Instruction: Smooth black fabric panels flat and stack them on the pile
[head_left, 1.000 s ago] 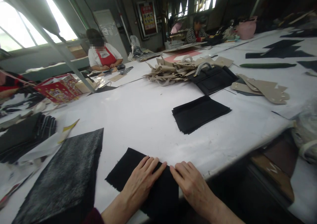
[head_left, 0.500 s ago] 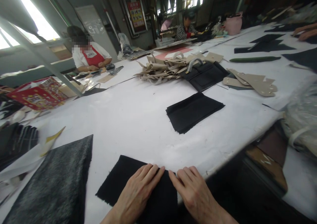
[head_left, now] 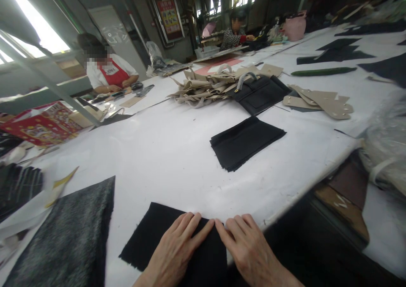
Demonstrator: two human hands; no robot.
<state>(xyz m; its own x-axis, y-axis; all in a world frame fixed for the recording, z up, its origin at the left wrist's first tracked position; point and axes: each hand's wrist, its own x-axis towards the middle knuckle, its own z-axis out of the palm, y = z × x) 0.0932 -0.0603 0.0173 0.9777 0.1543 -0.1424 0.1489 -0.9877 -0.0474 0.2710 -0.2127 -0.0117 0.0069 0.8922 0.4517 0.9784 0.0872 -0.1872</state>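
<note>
A black fabric piece [head_left: 149, 236] lies flat at the near edge of the white table [head_left: 165, 151]. My left hand [head_left: 177, 249] rests on it with fingers stretched out flat. Beside it, my right hand [head_left: 245, 247] also lies flat on the fabric, fingers extended, fingertips nearly touching those of the left. Neither hand grips anything.
A stack of black fabric pieces [head_left: 245, 141] lies mid-table. Beyond it sit a black handbag [head_left: 258, 94], beige cut parts [head_left: 203, 88] and beige tabs [head_left: 320, 101]. A dark grey sheet [head_left: 66, 240] lies left. A red box [head_left: 38, 128] and seated people [head_left: 106, 73] are farther off.
The view has shifted slightly right and down. Both hands stay flat on the black fabric, fingertips drawn a little closer together.
</note>
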